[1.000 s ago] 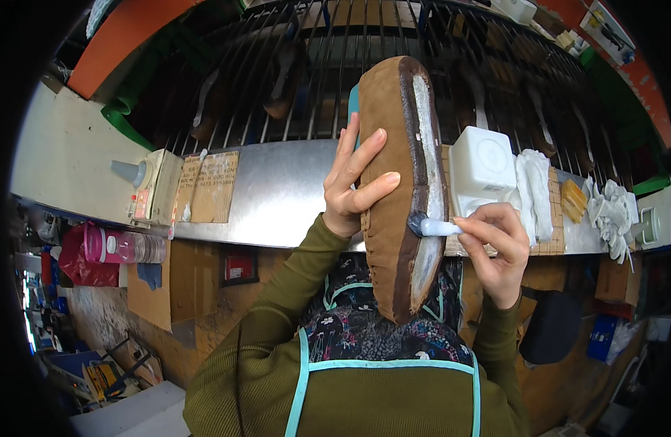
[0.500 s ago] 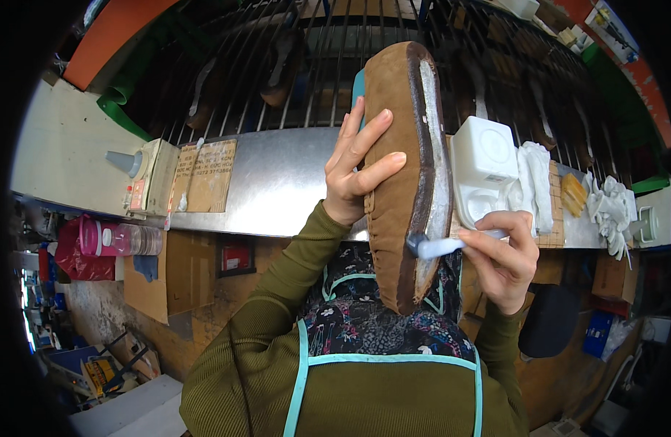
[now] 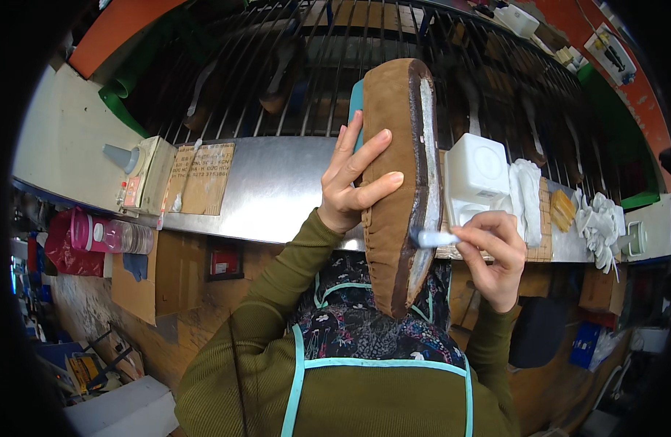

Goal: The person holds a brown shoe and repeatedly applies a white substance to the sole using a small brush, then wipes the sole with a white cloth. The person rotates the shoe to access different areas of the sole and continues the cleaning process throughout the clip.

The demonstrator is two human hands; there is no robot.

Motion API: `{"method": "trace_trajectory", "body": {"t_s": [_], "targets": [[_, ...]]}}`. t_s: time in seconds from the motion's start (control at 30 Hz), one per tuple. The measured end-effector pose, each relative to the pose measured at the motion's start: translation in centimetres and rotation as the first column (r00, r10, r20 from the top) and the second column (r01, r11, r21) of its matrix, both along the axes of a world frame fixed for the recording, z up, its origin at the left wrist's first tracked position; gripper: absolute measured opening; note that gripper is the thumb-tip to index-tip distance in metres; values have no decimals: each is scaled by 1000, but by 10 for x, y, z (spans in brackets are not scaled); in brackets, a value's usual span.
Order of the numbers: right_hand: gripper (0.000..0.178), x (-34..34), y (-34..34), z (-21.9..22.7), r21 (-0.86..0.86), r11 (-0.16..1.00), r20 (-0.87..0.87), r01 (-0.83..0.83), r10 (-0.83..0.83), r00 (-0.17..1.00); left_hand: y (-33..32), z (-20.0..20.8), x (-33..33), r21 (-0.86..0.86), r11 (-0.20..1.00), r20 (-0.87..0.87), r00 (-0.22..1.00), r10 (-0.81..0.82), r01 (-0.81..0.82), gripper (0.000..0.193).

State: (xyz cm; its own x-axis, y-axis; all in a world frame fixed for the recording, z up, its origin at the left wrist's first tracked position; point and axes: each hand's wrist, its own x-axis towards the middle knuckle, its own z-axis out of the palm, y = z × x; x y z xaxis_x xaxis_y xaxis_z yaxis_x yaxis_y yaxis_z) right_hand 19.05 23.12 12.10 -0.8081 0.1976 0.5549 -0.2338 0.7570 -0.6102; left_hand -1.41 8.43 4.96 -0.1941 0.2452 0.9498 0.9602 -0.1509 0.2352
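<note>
A brown suede shoe upper [image 3: 388, 153] stands on end over the front edge of the bench, toe and heel up and down. Its rim is dark, and a whitish strip runs along the underside facing right. A teal piece, perhaps a last [image 3: 356, 105], peeks out behind its upper left. My left hand [image 3: 346, 186] grips the upper from the left, thumb and fingers spread across the suede. In my right hand [image 3: 495, 255], a small pale-handled brush [image 3: 437, 239] is pinched between thumb and fingers. The brush head lies against the dark rim on the shoe's lower part.
A white plastic container [image 3: 478, 166] stands right of the shoe, beside folded white cloth [image 3: 525, 200], a yellowish block [image 3: 562, 211] and crumpled white gloves [image 3: 599, 226]. Cardboard [image 3: 204, 178] lies on the metal bench [image 3: 277, 182] at left. Beyond is a rack of metal bars [image 3: 317, 87] with several shoes.
The brush has shifted slightly up along the dark rim with my right hand. The shoe and my left hand sit slightly lower in the picture; the whole view has shifted a little.
</note>
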Motion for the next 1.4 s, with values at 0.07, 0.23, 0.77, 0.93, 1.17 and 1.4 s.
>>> {"method": "trace_trajectory", "body": {"t_s": [0.07, 0.23, 0.77, 0.93, 1.17, 1.4], "targets": [[26, 0, 1, 0, -46, 999, -16, -20, 19, 1000, 0, -1, 0, 3, 1000, -8, 1000, 1, -1, 35], [24, -6, -4, -5, -121, 987, -57, 105, -112, 992, 1, -2, 1, 21, 1000, -16, 1000, 15, -15, 35], [20, -2, 2, 2, -155, 973, -59, -174, 167, 984, -3, 5, 7, -21, 1000, 16, 1000, 18, -17, 39], [15, -16, 4, -11, -284, 938, -24, 199, -215, 976, 7, 3, 7, 61, 998, 77, 997, -17, 12, 40], [17, -6, 7, -8, -347, 935, -76, 78, -111, 991, 20, 1, 5, 139, 990, 145, 988, -48, 27, 43], [15, 14, -16, -25, -692, 716, 78, 92, -52, 996, 15, -1, 8, 0, 995, 183, 978, 99, -101, 52]]}}
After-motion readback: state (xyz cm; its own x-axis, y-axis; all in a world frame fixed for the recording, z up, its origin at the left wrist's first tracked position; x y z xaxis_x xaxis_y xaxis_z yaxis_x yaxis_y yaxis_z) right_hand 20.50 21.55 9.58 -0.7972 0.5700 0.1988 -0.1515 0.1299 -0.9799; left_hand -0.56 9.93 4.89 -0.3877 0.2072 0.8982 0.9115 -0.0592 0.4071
